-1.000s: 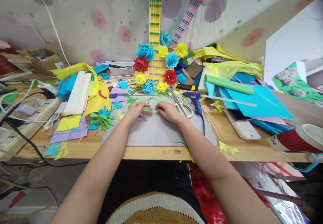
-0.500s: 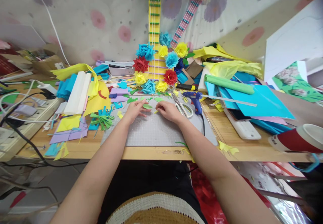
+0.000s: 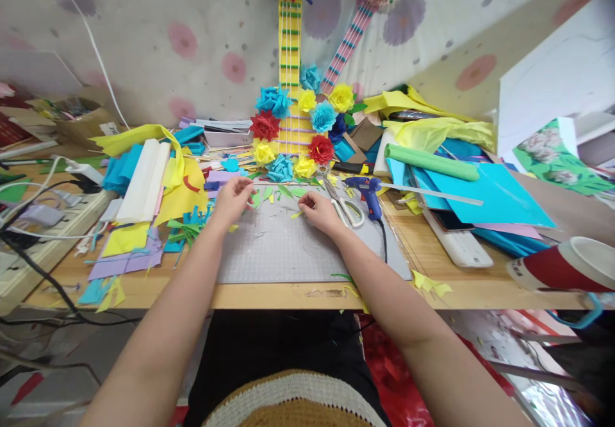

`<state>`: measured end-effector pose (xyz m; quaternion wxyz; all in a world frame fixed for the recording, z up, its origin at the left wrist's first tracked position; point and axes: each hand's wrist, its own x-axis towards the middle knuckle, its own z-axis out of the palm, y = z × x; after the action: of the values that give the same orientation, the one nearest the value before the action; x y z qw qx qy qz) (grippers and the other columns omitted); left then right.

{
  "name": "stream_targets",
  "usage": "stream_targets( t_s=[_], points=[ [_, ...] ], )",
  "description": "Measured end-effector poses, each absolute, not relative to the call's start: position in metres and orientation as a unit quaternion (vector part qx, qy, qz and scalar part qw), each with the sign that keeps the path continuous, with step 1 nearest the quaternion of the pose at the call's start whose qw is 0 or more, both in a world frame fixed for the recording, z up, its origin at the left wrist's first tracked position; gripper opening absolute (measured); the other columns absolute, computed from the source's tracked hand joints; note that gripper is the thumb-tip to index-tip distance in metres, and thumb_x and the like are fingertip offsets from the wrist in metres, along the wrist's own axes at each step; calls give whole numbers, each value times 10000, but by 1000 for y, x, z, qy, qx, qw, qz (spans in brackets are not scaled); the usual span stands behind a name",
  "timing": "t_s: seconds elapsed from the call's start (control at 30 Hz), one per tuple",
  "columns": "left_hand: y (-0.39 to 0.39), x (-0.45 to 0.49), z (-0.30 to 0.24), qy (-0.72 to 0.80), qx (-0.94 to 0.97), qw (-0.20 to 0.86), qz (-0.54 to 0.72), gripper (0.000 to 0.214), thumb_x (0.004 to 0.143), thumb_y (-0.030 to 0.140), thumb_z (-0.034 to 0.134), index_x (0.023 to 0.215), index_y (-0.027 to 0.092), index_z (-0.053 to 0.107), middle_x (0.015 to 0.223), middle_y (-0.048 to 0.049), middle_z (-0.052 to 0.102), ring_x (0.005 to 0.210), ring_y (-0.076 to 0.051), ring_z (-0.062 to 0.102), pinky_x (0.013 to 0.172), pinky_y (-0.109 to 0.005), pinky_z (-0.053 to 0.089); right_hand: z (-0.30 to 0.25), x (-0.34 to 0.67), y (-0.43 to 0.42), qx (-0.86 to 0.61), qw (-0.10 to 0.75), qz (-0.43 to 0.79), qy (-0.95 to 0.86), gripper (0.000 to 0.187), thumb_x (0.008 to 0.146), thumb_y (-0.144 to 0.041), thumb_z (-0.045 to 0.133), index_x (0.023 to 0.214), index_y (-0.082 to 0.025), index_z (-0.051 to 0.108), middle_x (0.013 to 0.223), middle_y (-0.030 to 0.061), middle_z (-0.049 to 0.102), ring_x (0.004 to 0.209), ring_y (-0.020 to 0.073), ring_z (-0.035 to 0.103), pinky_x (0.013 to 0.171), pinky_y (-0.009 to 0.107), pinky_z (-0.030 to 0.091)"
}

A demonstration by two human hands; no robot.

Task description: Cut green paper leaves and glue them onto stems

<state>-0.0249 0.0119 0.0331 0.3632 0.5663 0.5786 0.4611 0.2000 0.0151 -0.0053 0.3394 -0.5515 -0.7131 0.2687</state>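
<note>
My left hand (image 3: 234,202) is over the left part of the grey cutting mat (image 3: 283,254), its fingers bent in towards the thumb. Green shows by its fingertips, but what it holds, if anything, is unclear. My right hand (image 3: 318,212) is pinched closed above the mat's middle, and whatever its fingers hold is too small to make out. A yellow scrap (image 3: 296,215) lies beside its fingertips. Several green paper leaves (image 3: 284,191) lie on the mat beyond both hands. White-handled scissors (image 3: 348,211) rest just right of my right hand.
A blue glue gun (image 3: 366,195) with a cord lies right of the scissors. Behind the mat stands a yellow paper guitar (image 3: 290,49) with paper flowers. Fringed green paper (image 3: 185,230) lies left, coloured sheets (image 3: 494,193) right, with a cup (image 3: 567,263) by the edge.
My left hand has moved left, away from my right hand, and its fingers have curled in. The right hand stays nearly in place. The view has shifted slightly.
</note>
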Motion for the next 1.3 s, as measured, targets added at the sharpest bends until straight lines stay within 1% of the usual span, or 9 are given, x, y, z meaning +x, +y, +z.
stream_targets(
  t_s=[0.1,0.23,0.4,0.6,0.7,0.87,0.97,1.17,1.3],
  points=[
    [14,-70,57,591,715,261,269,302,663,411,609,850,175,604,857,-42,638,745,-153,586,635,-251,483,-6,201,16,-547,340,269,-716,87,739,-202,508,776,-190,586,736,3,615,698,134,552,658,266,407],
    [8,-118,81,579,791,198,-4,449,538,429,674,932,216,645,993,-46,631,942,-233,561,799,-300,438,-6,200,17,-547,336,268,-719,81,740,-209,517,779,-192,585,752,4,622,707,135,557,660,267,404],
    [-2,-133,74,557,807,141,-141,438,521,324,642,949,232,643,1022,-52,615,1000,-251,526,831,-298,410,-6,199,17,-548,332,267,-720,76,741,-207,519,774,-190,585,746,3,624,701,133,559,656,263,403],
    [7,-130,68,543,802,155,-196,280,532,197,501,783,203,626,814,-37,645,750,-195,574,645,-256,424,-6,200,16,-547,337,272,-717,84,737,-200,514,771,-185,590,734,0,620,683,123,550,649,253,407],
    [11,-133,72,558,788,181,-186,271,494,186,479,704,218,647,767,-29,664,699,-194,584,614,-258,430,-6,200,16,-543,341,276,-716,90,735,-204,507,766,-185,589,724,-2,613,678,121,545,640,249,406],
    [14,-140,81,575,730,311,-200,305,400,163,488,602,251,700,712,-40,691,671,-226,613,581,-276,460,-7,199,17,-548,352,289,-701,83,731,-211,497,758,-189,572,713,-6,600,674,125,544,641,255,401],
    [19,-139,89,567,723,351,-181,249,415,202,513,567,249,704,666,-48,684,635,-230,618,548,-275,458,-6,199,17,-570,356,289,-682,87,722,-212,504,794,-195,550,709,-12,590,660,129,538,631,258,392],
    [29,-110,91,575,775,224,-140,209,559,346,538,667,227,672,738,-46,676,648,-186,588,571,-244,419,0,194,11,-600,339,278,-670,159,713,-183,497,868,-213,477,685,-28,571,639,138,524,606,254,355],
    [22,-85,79,526,818,220,-75,296,579,372,578,821,220,656,898,-47,668,782,-187,589,660,-237,424,0,185,6,-600,315,269,-684,146,712,-166,475,847,-219,459,708,-24,566,644,138,516,593,247,336]
  ],
)
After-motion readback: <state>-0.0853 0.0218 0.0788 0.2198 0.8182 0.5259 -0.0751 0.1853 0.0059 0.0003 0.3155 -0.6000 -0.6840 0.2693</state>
